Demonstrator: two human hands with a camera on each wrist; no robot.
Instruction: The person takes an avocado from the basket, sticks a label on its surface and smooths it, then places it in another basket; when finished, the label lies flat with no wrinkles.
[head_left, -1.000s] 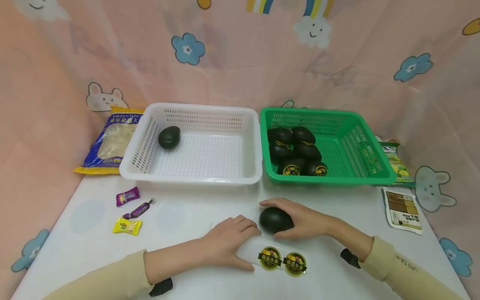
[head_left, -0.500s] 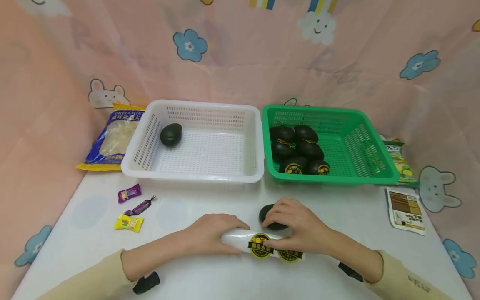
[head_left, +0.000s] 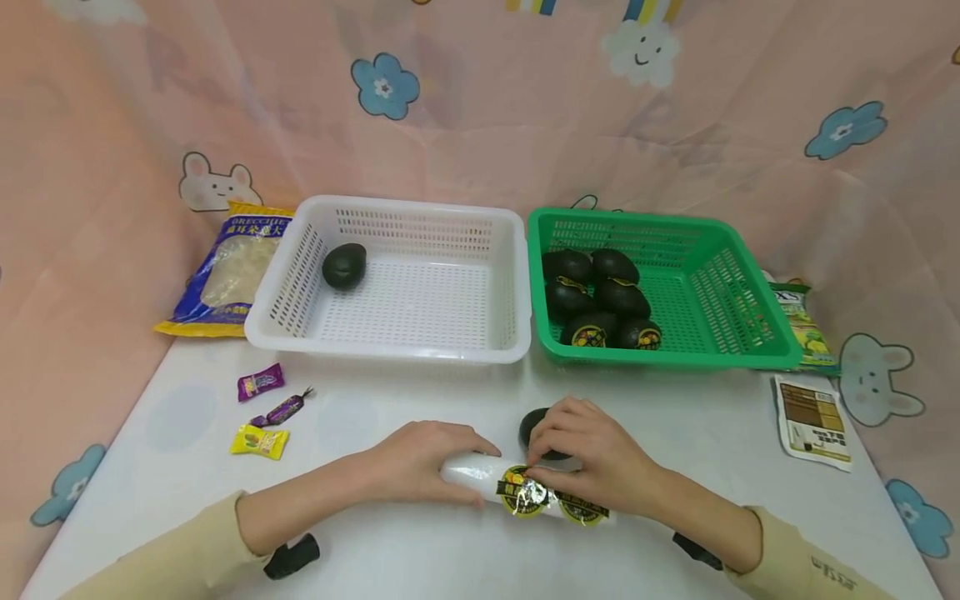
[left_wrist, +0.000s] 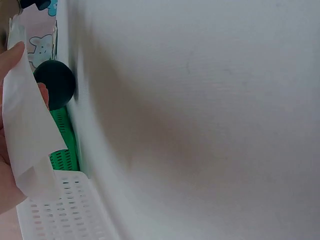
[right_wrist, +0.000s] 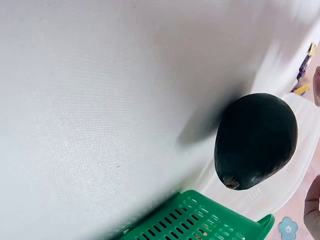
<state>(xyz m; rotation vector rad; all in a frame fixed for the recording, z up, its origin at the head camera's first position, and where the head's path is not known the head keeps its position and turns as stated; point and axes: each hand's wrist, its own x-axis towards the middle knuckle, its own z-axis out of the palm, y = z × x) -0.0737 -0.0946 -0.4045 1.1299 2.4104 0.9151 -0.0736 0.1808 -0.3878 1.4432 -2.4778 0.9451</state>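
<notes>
My left hand point(head_left: 423, 458) grips the left end of a glossy white sticker strip point(head_left: 472, 472), lifted and bowed over the table. Two round black-and-gold fruit labels show on it. Thumb and fingertips of my right hand point(head_left: 596, 458) pinch the upper edge of the left sticker point(head_left: 517, 498); that hand partly covers the other sticker point(head_left: 583, 510). Just behind the right hand, a dark avocado point(head_left: 531, 427) lies on the table, partly hidden by the fingers. The right wrist view shows this avocado point(right_wrist: 256, 140) whole, stem end toward the green basket.
A white basket point(head_left: 390, 354) at the back holds one avocado point(head_left: 344, 267). Beside it, a green basket point(head_left: 675, 360) holds several avocados with labels. Wrapped candies point(head_left: 260, 442) lie at left. A pasta bag point(head_left: 234, 275) and a snack pouch point(head_left: 813, 421) flank the baskets.
My right hand has let go of the avocado and come down to the stickers. My left hand has taken the strip's left end and raised it; the strip now bows.
</notes>
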